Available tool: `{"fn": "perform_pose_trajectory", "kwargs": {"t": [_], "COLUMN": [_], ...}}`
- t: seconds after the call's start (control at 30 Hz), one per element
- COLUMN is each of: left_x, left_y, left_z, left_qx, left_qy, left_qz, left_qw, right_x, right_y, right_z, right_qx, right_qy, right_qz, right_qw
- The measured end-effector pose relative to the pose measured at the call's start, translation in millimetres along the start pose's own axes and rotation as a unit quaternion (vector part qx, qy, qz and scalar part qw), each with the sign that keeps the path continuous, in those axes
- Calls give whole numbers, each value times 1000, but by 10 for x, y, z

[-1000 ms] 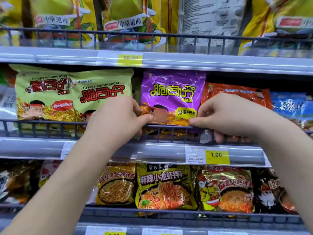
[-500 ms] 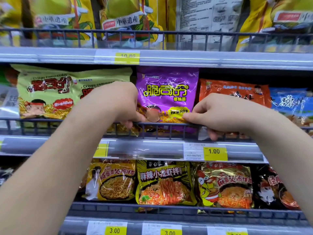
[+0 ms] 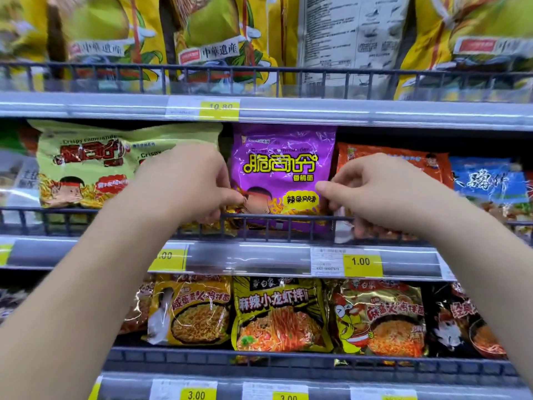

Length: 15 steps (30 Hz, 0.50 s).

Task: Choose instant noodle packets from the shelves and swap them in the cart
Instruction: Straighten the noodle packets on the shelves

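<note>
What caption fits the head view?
Left hand and right hand pinch a purple plastic noodle packet behind the dark wire shelf rail.

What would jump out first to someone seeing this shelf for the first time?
The bright purple noodle packet in the centre of the view, pinched at its lower sides by the left hand and the right hand. After that, the yellow 1.00 price tag on the rail just below it.

One wide-angle camera, worn on the person's head, looks forward from close by at the middle shelf (image 3: 259, 258), where a purple noodle packet (image 3: 284, 168) sits at the centre of the frame. The upper shelf (image 3: 317, 111) and lower shelf (image 3: 288, 366) bow toward the frame edges. The left forearm (image 3: 86, 284) and right forearm (image 3: 490, 269) cross the bottom corners.
</note>
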<state>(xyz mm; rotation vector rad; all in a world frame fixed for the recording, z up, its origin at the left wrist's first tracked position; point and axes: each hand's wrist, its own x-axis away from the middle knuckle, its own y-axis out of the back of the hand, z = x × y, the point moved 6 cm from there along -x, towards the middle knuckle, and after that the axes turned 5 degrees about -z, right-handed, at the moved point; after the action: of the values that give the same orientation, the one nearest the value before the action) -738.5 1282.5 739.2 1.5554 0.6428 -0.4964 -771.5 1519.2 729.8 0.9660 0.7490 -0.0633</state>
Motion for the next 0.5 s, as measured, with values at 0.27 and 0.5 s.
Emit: {"fn": "perform_pose_trajectory", "kwargs": {"t": [0.27,0.5], "left_x": [143,201], "left_y": [30,-45], "left_z": [-151,-162], "left_qx": [87,55], "left_qy": [-9,12], "left_qz": [-151,-170], "left_qw": [985,984], "right_x": [-148,-161], "right_y": [-88,-201], "right_z": [85,92], "right_qx": [-72,-103], "right_qy": [58,41], "right_qz": [-91,-93], "right_qw": [992,990]}}
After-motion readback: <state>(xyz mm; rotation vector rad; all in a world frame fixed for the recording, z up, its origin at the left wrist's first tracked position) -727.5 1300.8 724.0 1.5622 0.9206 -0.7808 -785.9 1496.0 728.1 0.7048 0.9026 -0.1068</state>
